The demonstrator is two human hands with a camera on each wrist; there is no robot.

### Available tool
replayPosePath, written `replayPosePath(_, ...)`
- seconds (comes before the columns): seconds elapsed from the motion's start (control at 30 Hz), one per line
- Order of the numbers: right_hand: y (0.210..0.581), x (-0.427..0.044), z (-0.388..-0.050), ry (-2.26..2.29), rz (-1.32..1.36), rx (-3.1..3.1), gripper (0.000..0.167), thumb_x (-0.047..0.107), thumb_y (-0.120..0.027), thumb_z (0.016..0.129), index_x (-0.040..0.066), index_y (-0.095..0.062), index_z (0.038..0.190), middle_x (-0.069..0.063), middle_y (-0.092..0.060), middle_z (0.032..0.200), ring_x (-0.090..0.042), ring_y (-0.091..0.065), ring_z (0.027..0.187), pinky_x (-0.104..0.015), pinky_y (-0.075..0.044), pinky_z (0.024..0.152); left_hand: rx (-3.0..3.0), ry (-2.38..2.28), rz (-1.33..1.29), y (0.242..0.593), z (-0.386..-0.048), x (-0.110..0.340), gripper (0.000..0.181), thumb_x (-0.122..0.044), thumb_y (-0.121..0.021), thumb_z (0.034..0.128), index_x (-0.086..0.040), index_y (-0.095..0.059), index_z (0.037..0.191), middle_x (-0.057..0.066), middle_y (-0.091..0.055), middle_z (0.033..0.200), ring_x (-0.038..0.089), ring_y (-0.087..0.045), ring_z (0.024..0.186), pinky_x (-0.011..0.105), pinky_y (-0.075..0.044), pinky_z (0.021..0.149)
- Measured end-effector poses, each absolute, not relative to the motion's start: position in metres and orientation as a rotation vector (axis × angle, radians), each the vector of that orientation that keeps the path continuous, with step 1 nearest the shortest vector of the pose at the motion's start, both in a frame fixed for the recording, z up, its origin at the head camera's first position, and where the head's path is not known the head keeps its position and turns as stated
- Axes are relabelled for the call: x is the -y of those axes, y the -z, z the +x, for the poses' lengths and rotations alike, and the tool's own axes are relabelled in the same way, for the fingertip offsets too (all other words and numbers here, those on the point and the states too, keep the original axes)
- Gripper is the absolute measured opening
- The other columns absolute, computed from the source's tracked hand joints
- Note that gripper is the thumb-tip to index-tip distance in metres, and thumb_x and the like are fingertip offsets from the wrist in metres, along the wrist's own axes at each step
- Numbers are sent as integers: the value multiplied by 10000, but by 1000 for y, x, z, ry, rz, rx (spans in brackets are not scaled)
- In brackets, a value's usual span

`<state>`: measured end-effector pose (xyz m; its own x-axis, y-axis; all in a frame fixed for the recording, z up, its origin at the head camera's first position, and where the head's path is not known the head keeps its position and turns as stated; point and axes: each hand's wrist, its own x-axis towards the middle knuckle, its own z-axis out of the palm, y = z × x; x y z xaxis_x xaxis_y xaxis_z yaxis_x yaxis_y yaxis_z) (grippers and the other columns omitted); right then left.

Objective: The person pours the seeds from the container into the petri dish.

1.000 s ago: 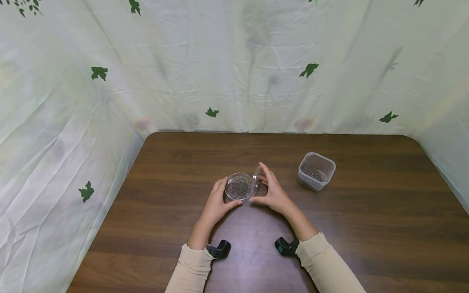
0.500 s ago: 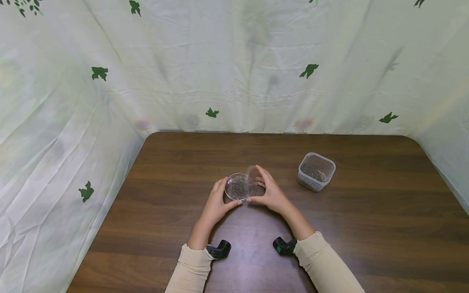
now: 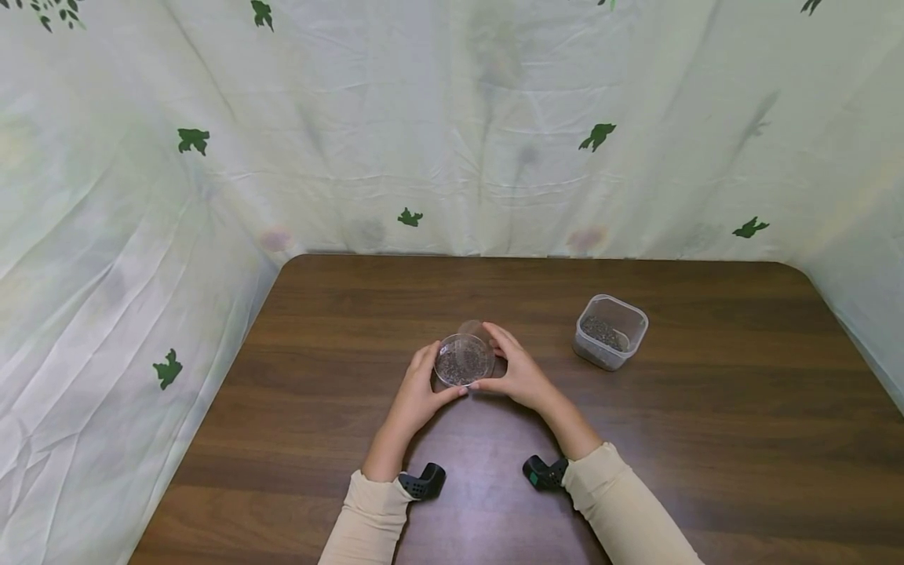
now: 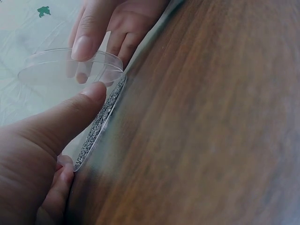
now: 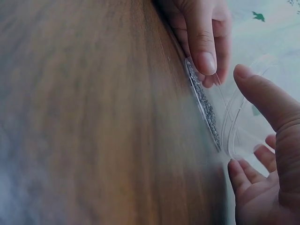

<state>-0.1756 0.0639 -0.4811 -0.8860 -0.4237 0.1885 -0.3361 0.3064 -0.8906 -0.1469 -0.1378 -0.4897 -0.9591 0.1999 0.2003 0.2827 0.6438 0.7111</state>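
A round clear petri dish [image 3: 437, 372] stands on the table, with a layer of dark grey grains [image 3: 452, 370] in it. My left hand [image 3: 417, 392] holds the dish from its left side, thumb at the near rim and fingers round the far side. My right hand [image 3: 521, 378] grips a clear round lid [image 4: 44, 70] by its edge between thumb and fingers. The lid is tilted above the dish, its far edge raised, and overlaps the grains in the head view. Its exact contact with the dish rim is hard to make out.
A square clear plastic tub [image 3: 639, 343] holding similar dark grains [image 3: 600, 331] stands behind and to the right of my right hand. The brown wooden table [image 3: 741, 392] ends at a pale curtain [image 3: 508, 157] with green leaf prints.
My right hand has moved slightly left, bringing the lid from near upright at the dish's right side to a lower tilt over the dish. The left hand and dish stay put.
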Motion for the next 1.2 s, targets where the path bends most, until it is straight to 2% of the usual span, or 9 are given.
replayPosePath(0.23, 481, -63, -176, 1645, -747, -2482, 907, 177, -811, 655, 69, -299, 1396, -118, -277, 1412, -260, -385, 1192, -327, -351, 964, 2757, 1226, -407, 489, -147, 138, 893, -281, -782, 686, 62, -303, 1356, 239, -359, 1317, 344, -362, 1198, 449, -297, 985)
replayPosePath(0.7, 485, -61, -176, 1673, -695, -2448, 847, 159, -815, 646, 18, -361, 1347, -142, -333, 1342, -223, -368, 1209, -248, -320, 975, 2752, 1220, -401, 489, -147, 138, 897, -288, -785, 680, 69, -308, 1350, 234, -363, 1313, 334, -364, 1198, 445, -300, 983)
replayPosePath(0.93, 449, -59, -161, 1686, -755, -2441, 782, 7, -783, 650, -132, -352, 1288, -281, -338, 1312, -375, -362, 1198, -382, -321, 977, 2754, 1264, -381, 489, -147, 139, 925, -301, -798, 658, 67, -307, 1350, 234, -356, 1320, 330, -360, 1206, 437, -290, 994)
replayPosePath(1.2, 447, -59, -159, 1654, -751, -2473, 753, 10, -784, 651, -136, -382, 1271, -297, -345, 1289, -390, -380, 1175, -368, -330, 968, 2715, 1483, -346, 487, -148, 143, 908, -250, -799, 665, 49, -300, 1362, 203, -349, 1323, 279, -423, 1182, 326, -320, 984)
